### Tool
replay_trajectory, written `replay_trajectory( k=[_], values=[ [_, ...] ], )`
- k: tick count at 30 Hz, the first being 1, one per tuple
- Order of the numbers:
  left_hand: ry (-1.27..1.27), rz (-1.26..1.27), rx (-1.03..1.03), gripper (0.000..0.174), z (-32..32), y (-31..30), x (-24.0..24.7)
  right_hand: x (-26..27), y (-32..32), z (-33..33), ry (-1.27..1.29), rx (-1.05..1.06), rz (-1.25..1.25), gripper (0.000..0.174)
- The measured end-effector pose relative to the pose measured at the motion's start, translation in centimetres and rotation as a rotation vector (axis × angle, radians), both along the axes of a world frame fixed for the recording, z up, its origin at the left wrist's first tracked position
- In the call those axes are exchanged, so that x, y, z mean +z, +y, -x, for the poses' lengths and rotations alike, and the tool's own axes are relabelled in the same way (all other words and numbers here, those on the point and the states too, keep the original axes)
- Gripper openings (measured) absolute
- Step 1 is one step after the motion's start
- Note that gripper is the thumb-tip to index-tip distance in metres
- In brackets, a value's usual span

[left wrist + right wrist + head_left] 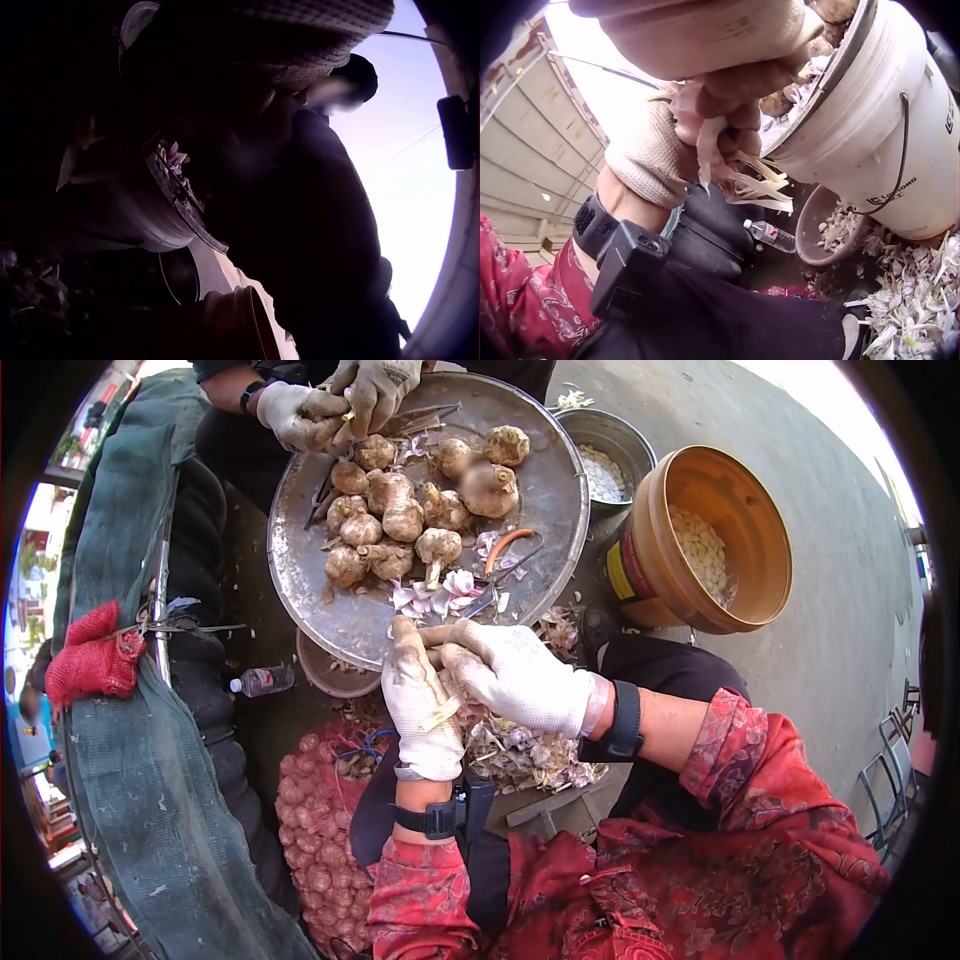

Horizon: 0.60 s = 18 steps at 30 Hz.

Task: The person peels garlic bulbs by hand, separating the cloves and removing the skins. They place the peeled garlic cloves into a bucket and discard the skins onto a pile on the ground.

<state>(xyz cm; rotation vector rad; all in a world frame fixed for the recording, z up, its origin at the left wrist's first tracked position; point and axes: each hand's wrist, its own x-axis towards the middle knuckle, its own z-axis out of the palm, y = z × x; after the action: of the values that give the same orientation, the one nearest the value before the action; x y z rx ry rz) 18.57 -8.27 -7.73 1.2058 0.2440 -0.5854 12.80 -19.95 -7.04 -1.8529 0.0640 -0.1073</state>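
Both hands wear white knit gloves with dirty fingertips and meet just below the near rim of a round metal tray (300, 585). Between them is a partly peeled garlic bulb (688, 124), its pale pink skin and dry strips hanging down in the right wrist view. The left hand (425, 710) grips the garlic from the left. From the right, the fingers of the right hand (525, 678) curl over and pinch it. Unpeeled garlic bulbs (403, 520) lie heaped on the tray, beside loose purple-white skins (440, 595) and an orange-handled tool (510, 547). The left wrist view is mostly dark.
Across the tray, another person's gloved hands (370, 395) work. An orange-brown bucket (650, 540) and a metal pot (640, 455) hold peeled cloves. Below lie a skin heap (530, 755), a red net sack of garlic (315, 840), a bowl (810, 236) and a plastic bottle (265, 680).
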Motion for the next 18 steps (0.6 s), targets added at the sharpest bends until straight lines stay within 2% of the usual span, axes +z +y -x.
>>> replay_trajectory(
  k=[2, 4, 5, 6, 8, 9, 12, 16, 18],
  values=[
    [-0.019, 0.005, 0.015, 0.053, -0.1, -0.3, 0.3, 0.0, -0.4, -0.2, 0.005, -0.025, -0.064, 0.034],
    [0.03, 0.012, -0.027, 0.057, -0.4, -0.1, 1.1, 1.1, -0.9, -0.3, 0.238, -0.019, -0.401, 0.032],
    [0.04, 0.067, -0.064, 0.059, -0.6, 0.3, 1.2, 1.9, -1.2, -0.3, 0.354, -0.009, -0.44, 0.032],
    [0.038, 0.068, -0.063, 0.059, -0.7, 0.3, 1.2, 1.9, -1.2, -0.4, 0.352, -0.007, -0.439, 0.032],
    [0.084, 0.148, -0.058, 0.059, -0.8, 0.3, 1.2, 1.9, -1.3, -0.5, 0.432, -0.003, -0.795, 0.033],
    [0.081, 0.191, -0.081, 0.06, -1.0, 0.6, 1.2, 2.8, -1.5, -0.4, 0.451, 0.028, -0.778, 0.04],
    [0.108, 0.08, -0.008, 0.059, -0.8, 0.0, 2.0, 2.3, -2.2, -0.4, 0.479, 0.098, -0.828, 0.039],
    [0.096, 0.065, -0.006, 0.058, -0.9, 0.1, 2.1, 1.8, -2.1, -0.7, 0.492, 0.122, -0.82, 0.04],
    [-0.068, -0.08, -0.064, 0.057, -0.8, 0.4, 1.5, 2.7, -1.7, -0.8, 0.49, 0.094, -0.743, 0.04]
  ],
)
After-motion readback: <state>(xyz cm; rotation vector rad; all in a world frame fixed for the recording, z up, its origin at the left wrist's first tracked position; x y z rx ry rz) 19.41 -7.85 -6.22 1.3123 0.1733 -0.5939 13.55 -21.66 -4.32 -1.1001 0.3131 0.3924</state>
